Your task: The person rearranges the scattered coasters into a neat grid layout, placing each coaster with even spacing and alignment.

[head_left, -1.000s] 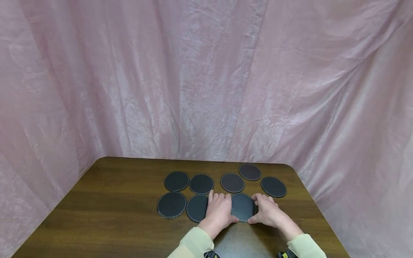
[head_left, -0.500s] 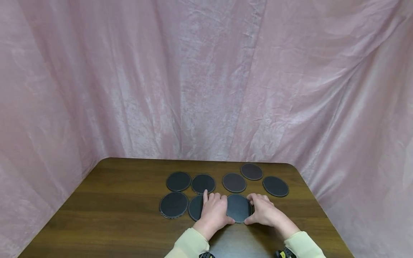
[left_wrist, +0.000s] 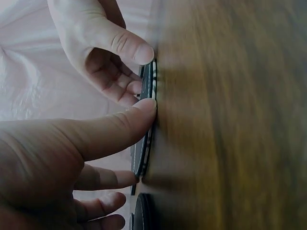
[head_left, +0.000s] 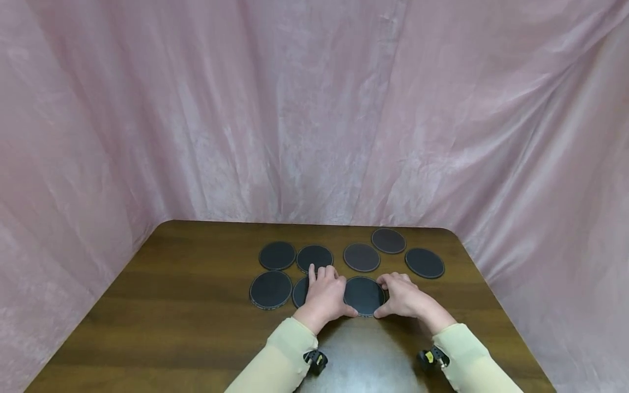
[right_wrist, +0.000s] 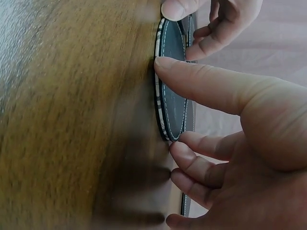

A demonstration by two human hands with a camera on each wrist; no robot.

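A round black coaster (head_left: 364,296) with pale stitching lies between my two hands. My left hand (head_left: 324,297) holds its left rim with the thumb at the near edge and fingers at the side. My right hand (head_left: 405,297) grips the right rim the same way. In the right wrist view, a pale patterned band runs between dark layers at the coaster's edge (right_wrist: 159,91). Both thumbs press that edge close together. Left of it, another dark coaster (head_left: 299,295) is partly hidden behind my left hand. Beside that lies a further coaster (head_left: 271,290) with a thick edge.
Behind the front row, two black coasters (head_left: 277,255) (head_left: 314,257) lie side by side. Two brownish coasters (head_left: 361,257) (head_left: 389,240) and a black coaster (head_left: 425,263) sit back right. Pink curtains (head_left: 314,109) surround the wooden table (head_left: 196,327) at back and sides.
Both hands have slid the coaster a little to the left, closer to the partly hidden one. The head view has shifted, so the table sits higher in it and more of both sleeves shows.
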